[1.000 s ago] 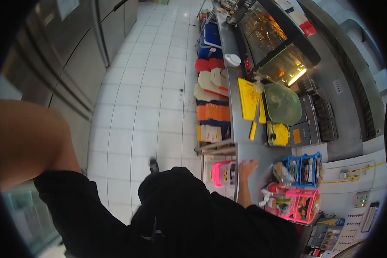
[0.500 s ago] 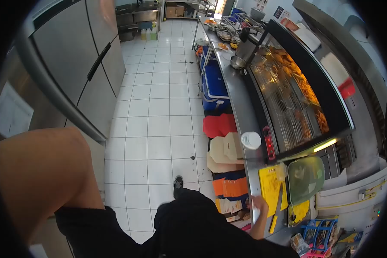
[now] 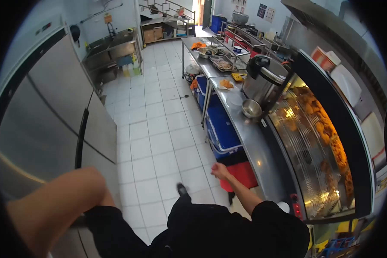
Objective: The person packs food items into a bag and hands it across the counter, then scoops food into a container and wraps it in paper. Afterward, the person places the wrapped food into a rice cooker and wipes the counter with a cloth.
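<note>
My right hand (image 3: 220, 170) hangs beside the steel counter (image 3: 262, 159), above a red item (image 3: 241, 177) on the lower shelf. Its fingers are curled in and nothing shows in them. My left elbow is bent at the left, near the fridge doors; my left hand is out of the picture. On the counter are a metal bowl (image 3: 251, 108), a large steel pot (image 3: 263, 81) and fried food on paper (image 3: 226, 84). A lit display case (image 3: 314, 150) holding fried food stands at the right.
Tall steel fridge doors (image 3: 43, 107) line the left side. Blue cool boxes (image 3: 221, 129) sit under the counter. A sink (image 3: 112, 45) is at the back left, and a shelf unit (image 3: 167, 30) stands at the back. White floor tiles (image 3: 150, 142) run between fridge and counter.
The view has moved forward along the aisle and lifted. The cutting board and knife have left the picture. My right hand has moved from over the counter to beside it, its fingers now curled.
</note>
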Demonstrator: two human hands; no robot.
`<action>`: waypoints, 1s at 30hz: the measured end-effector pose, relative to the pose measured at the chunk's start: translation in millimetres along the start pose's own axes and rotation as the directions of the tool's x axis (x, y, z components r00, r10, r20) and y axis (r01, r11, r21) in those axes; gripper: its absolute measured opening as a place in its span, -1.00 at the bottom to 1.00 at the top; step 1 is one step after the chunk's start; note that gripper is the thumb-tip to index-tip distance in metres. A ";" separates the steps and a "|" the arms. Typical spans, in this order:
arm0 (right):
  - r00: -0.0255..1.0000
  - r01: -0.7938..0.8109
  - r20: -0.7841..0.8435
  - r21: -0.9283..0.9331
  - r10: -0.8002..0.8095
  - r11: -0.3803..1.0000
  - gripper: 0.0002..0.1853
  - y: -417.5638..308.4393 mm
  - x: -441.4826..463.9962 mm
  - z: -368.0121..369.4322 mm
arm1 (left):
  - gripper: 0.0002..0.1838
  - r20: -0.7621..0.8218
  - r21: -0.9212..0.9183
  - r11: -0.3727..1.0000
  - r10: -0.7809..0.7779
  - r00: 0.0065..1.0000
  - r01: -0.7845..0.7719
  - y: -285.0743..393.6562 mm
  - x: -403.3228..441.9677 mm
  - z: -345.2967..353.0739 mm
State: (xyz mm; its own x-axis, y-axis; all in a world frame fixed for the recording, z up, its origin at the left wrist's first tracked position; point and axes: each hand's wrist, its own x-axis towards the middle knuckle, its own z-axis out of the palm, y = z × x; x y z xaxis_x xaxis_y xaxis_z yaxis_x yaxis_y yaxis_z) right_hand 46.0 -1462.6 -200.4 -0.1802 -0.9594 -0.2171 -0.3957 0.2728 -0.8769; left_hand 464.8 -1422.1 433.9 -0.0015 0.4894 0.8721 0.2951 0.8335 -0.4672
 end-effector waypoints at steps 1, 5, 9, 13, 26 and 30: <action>0.982 -0.185 -0.017 0.072 0.187 0.980 -0.78 18.2 15.1 2.6 | -0.60 -0.050 -0.018 1.000 -0.024 0.998 0.023 -42.3 -24.0 -7.2; 0.693 -0.707 -0.414 -0.229 0.590 0.669 -0.69 261.9 12.1 63.0 | -0.72 -0.248 -0.220 0.808 -0.589 0.769 0.547 -248.6 -223.6 27.4; 0.185 -0.953 -0.023 0.238 0.982 0.186 -0.73 220.3 -3.5 23.1 | -0.70 0.265 -0.215 -0.324 -0.928 -0.264 0.921 -351.7 -603.2 115.1; 0.227 -0.844 0.020 0.503 0.974 0.187 -0.81 161.5 196.8 -3.8 | -0.43 0.517 0.831 0.097 -0.497 -0.697 0.547 -239.8 -920.5 81.4; 0.868 -0.347 -0.130 0.529 0.478 0.774 -0.55 -250.6 937.5 -183.6 | -0.47 -0.610 0.306 -0.951 -0.233 -0.758 0.045 -538.4 -1169.2 -164.1; 0.862 -0.180 -0.224 0.704 0.455 0.687 -0.53 -278.3 1044.4 -220.3 | -0.84 0.083 0.430 -0.803 -0.420 -0.904 0.413 -821.7 -1295.2 -52.8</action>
State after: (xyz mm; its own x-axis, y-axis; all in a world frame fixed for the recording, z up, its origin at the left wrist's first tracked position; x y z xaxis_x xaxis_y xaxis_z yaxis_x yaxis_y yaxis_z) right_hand -230.5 -2524.5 -88.6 -0.5366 -0.6869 -0.4901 0.3949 0.3088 -0.8653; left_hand 274.8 -2754.4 -304.0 -0.2021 -0.7708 -0.6041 -0.6488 -0.3566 0.6722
